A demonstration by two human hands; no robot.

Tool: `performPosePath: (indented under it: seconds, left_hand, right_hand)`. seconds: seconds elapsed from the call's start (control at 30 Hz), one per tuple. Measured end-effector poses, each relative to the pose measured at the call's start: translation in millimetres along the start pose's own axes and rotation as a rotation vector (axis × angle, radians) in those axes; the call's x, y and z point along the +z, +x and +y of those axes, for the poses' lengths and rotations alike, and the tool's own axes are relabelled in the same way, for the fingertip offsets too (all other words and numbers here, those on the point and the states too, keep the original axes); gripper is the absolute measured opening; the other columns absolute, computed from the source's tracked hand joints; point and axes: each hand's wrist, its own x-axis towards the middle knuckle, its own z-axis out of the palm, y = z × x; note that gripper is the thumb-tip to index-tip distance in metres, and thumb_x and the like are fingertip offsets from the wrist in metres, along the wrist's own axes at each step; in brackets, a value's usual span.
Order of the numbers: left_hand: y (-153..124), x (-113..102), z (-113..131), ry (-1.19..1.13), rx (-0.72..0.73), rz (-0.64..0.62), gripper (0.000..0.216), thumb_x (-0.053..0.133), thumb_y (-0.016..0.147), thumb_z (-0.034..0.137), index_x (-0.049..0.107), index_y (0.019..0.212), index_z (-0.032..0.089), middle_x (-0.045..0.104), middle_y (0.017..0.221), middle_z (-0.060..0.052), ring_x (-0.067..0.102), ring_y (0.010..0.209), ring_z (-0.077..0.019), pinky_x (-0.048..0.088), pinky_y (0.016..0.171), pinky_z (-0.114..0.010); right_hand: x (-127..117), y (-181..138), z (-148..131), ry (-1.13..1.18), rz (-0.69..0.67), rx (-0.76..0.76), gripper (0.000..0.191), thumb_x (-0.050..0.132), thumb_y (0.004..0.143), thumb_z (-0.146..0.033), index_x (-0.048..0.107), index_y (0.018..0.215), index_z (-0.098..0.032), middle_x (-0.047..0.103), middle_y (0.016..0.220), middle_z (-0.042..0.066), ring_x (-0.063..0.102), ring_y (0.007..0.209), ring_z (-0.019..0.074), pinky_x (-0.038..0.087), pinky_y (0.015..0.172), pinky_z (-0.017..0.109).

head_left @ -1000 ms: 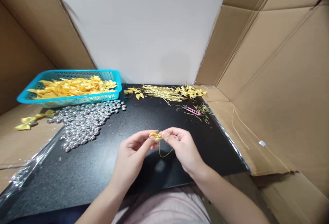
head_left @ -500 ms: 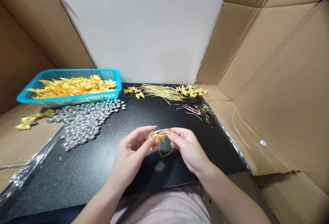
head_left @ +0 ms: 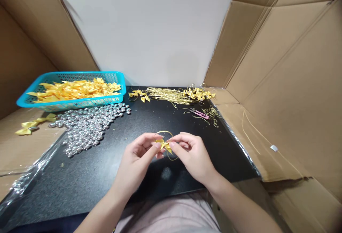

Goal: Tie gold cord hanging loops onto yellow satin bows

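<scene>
A small yellow ribbon bow (head_left: 166,146) is held up over the black table, between my two hands. My left hand (head_left: 143,151) pinches its left side with thumb and fingers. On the other side, my right hand (head_left: 188,151) has its thumb and index finger closed at the bow's right edge. A thin gold cord (head_left: 165,131) arcs above the bow, and part of it hangs in a loop below. The cord's middle is hidden behind the bow and my fingers, so I cannot tell how it is fastened.
At the back left stands a turquoise basket (head_left: 72,101) of yellow bows. Silver beads (head_left: 85,128) are heaped before it. Farther back lie cut gold cords (head_left: 168,95), finished-looking bows (head_left: 199,93) and pink thread snips (head_left: 200,113). Cardboard walls (head_left: 288,65) flank the table (head_left: 107,183).
My right hand's fingers have moved from the cord above onto the bow's right edge. The cord now arches higher above the bow, and its lower loop hangs shorter.
</scene>
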Motion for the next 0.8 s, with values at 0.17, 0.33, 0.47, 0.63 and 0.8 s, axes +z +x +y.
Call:
performPosePath:
  seconds: [0.17,0.33,0.47,0.63,0.8]
  left_hand:
    - [-3.8,2.9,2.1,0.182,0.142,0.014,0.006,0.064,0.084,0.019,0.068,0.087,0.022,0.07,0.075,0.003,0.065,0.065,-0.0086,0.053,0.063,-0.014]
    - [-7.5,2.8,-0.3,0.376,0.29,0.015,0.01,0.06,0.086,0.015,0.065,0.09,0.022,0.069,0.077,0.003,0.066,0.068,-0.0094,0.052,0.065,-0.015]
    - [-8.6,0.2,-2.4,0.484,0.373,0.009,0.012,0.057,0.087,0.013,0.063,0.093,0.022,0.068,0.079,0.003,0.066,0.07,-0.0101,0.051,0.066,-0.017]
    - [-8.8,-0.6,-4.0,0.673,0.498,0.032,0.015,0.056,0.086,0.011,0.062,0.096,0.02,0.069,0.084,0.001,0.066,0.074,-0.0117,0.051,0.07,-0.02]
    - [-8.9,2.4,-2.3,0.837,0.6,0.052,0.018,0.054,0.085,0.008,0.062,0.096,0.02,0.07,0.084,0.001,0.065,0.073,-0.0109,0.05,0.069,-0.018]
  right_hand:
    - [-1.0,0.4,0.7,-0.109,0.031,-0.077,0.012,0.063,0.075,-0.02,0.073,0.073,-0.014,0.061,0.066,0.001,0.049,0.057,0.0098,0.037,0.052,0.022]
    - [-1.9,1.8,0.3,-0.128,0.039,-0.103,0.011,0.066,0.074,-0.021,0.073,0.073,-0.013,0.063,0.066,0.002,0.051,0.059,0.0105,0.038,0.053,0.022]
    - [-2.6,2.2,-1.8,-0.133,0.043,-0.112,0.009,0.067,0.073,-0.02,0.073,0.072,-0.014,0.063,0.065,0.001,0.05,0.057,0.0097,0.037,0.052,0.021]
    - [-1.4,1.6,-2.4,-0.224,0.056,-0.164,0.01,0.064,0.073,-0.017,0.074,0.071,-0.014,0.061,0.061,0.0,0.047,0.054,0.009,0.037,0.051,0.021]
    - [1.0,2.1,1.6,-0.31,0.084,-0.216,0.012,0.061,0.07,-0.011,0.072,0.071,-0.015,0.061,0.062,-0.001,0.049,0.056,0.0097,0.038,0.053,0.021]
